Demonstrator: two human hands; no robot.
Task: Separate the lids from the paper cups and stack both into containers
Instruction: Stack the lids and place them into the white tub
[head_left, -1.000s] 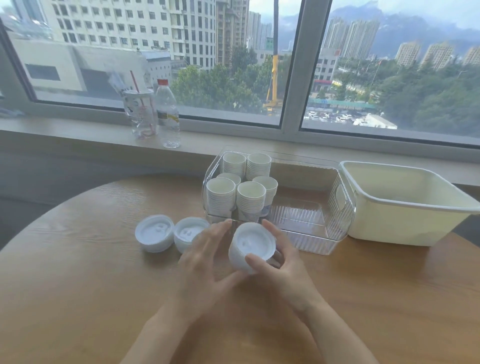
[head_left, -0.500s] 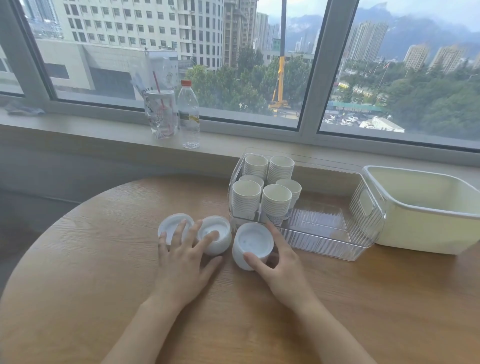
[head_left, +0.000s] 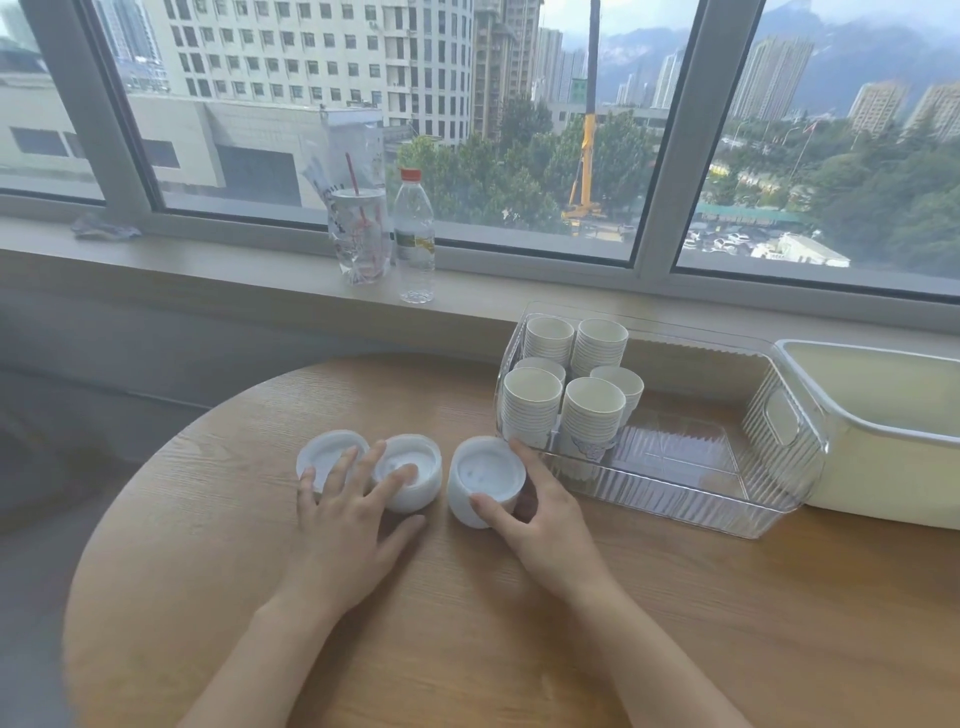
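Observation:
Three lidded white paper cups stand in a row on the round wooden table. My right hand grips the right cup, thumb on its near side and fingers round its far side. My left hand lies with spread fingers over the other two: fingertips rest on the lid of the middle cup and on the left cup. Several stacks of bare paper cups stand in the left end of a clear ribbed bin.
A cream plastic tub stands right of the clear bin, touching it. On the window sill behind are a clear drink cup with a red straw and a water bottle. The table's curved edge runs close on the left.
My left hand has moved off the right cup and now lies over the middle and left cups. My right hand has kept its hold on the right cup, now set down upright on the table.

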